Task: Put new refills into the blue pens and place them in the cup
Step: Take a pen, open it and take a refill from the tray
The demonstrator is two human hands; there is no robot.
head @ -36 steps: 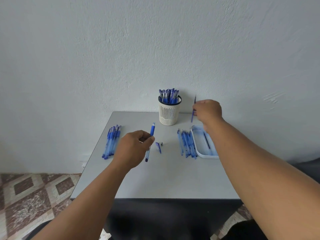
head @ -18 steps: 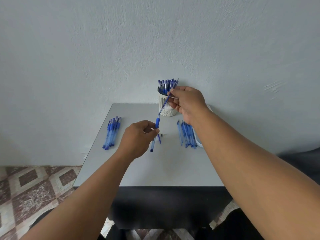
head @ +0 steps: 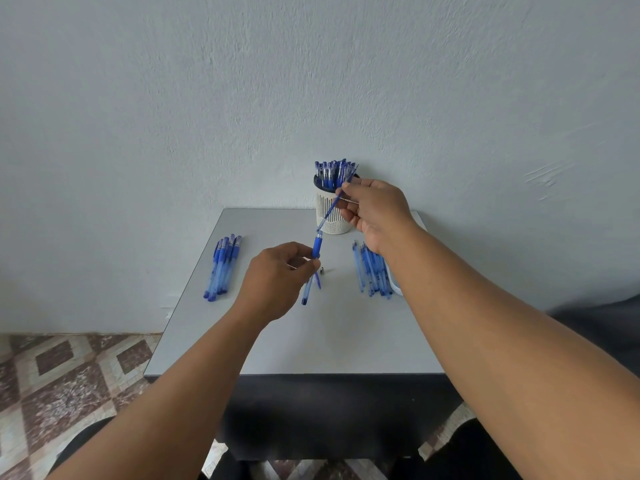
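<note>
My left hand [head: 277, 277] pinches a blue pen barrel [head: 312, 268] and holds it tilted above the grey table [head: 311, 334]. My right hand [head: 372, 211] pinches a thin blue refill [head: 332, 207]. The refill's lower end meets the barrel's open top. A white slotted cup [head: 330, 214] with several blue pens stands at the back, just behind the refill. A small pen tip [head: 322, 270] and a blue cap [head: 317, 282] lie on the table under the barrel.
Several blue pens [head: 223, 266] lie in a row at the table's left. A bunch of blue refills [head: 370, 268] lies at the right beside a white tray [head: 394, 287], mostly hidden by my right forearm. A wall rises right behind the table.
My right hand came from the tray at the right with a refill and brought it over to the barrel's top. My left hand raised the barrel slightly.
</note>
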